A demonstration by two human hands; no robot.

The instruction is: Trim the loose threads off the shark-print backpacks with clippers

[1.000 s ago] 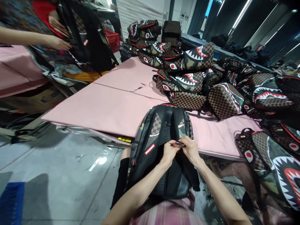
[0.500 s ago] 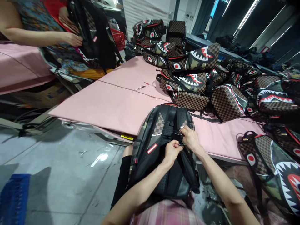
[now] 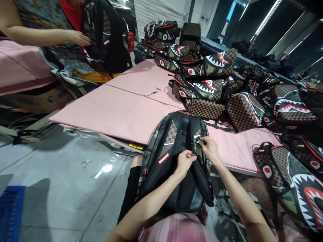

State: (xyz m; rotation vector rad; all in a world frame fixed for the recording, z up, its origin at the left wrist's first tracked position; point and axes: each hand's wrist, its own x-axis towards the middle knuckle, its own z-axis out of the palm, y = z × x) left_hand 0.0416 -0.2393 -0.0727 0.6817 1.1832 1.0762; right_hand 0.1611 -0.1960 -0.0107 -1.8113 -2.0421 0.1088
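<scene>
Both hands are working over the black back panel of a backpack (image 3: 164, 176) in the head view: the left hand (image 3: 184, 164) is keeping its fingertips pinched together at the shoulder strap (image 3: 201, 168), with whatever lies between them too small to tell, while the right hand (image 3: 211, 149) is curling closed around a small dark tool (image 3: 202, 141), perhaps snips. The backpack is leaning between the person's lap and the pink table (image 3: 118, 111). Fine tidying along the strap seems to be the step in hand; the next move is probably calling for a steady left pinch and careful tool placement.
</scene>
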